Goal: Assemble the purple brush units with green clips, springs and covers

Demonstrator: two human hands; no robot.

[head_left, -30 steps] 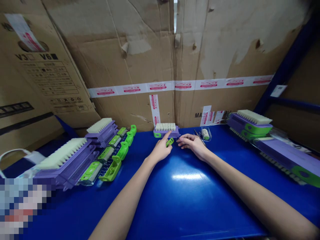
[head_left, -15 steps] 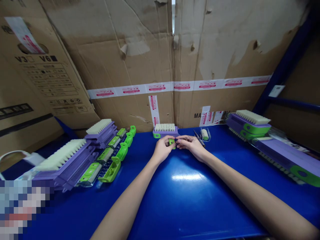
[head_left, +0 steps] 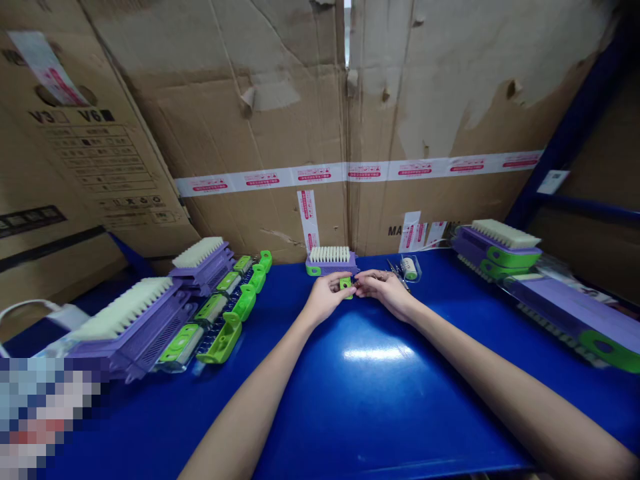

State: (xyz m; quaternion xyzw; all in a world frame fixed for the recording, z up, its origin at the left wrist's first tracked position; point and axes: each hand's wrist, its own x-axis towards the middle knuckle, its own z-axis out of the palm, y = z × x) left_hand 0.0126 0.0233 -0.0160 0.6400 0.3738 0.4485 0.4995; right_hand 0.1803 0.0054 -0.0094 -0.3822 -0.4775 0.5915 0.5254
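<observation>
My left hand (head_left: 327, 297) is closed around a small green plastic part (head_left: 346, 287) with a hole in its face. Close beside it, my right hand (head_left: 384, 291) has its fingertips pinched at the part's right edge. A small dark reddish thing shows between the two hands, too small to name. Just behind them stands a purple brush-like unit (head_left: 332, 261) with cream bristles on top and a green end. To the right of my right hand lie a dark slender tool (head_left: 399, 272), partly hidden, and a small white-and-green piece in a clear tray (head_left: 411, 268).
At left are purple bristled units (head_left: 130, 327), a row of green-and-grey pieces (head_left: 210, 308) and several green caps (head_left: 244, 303). More purple-and-green units (head_left: 505, 248) stand at right on the blue table (head_left: 370, 400). Cardboard (head_left: 280, 133) walls the back.
The green part now shows its face more squarely. My right hand has shifted a little to the right, with its fingers more bunched. Both hands stay close together.
</observation>
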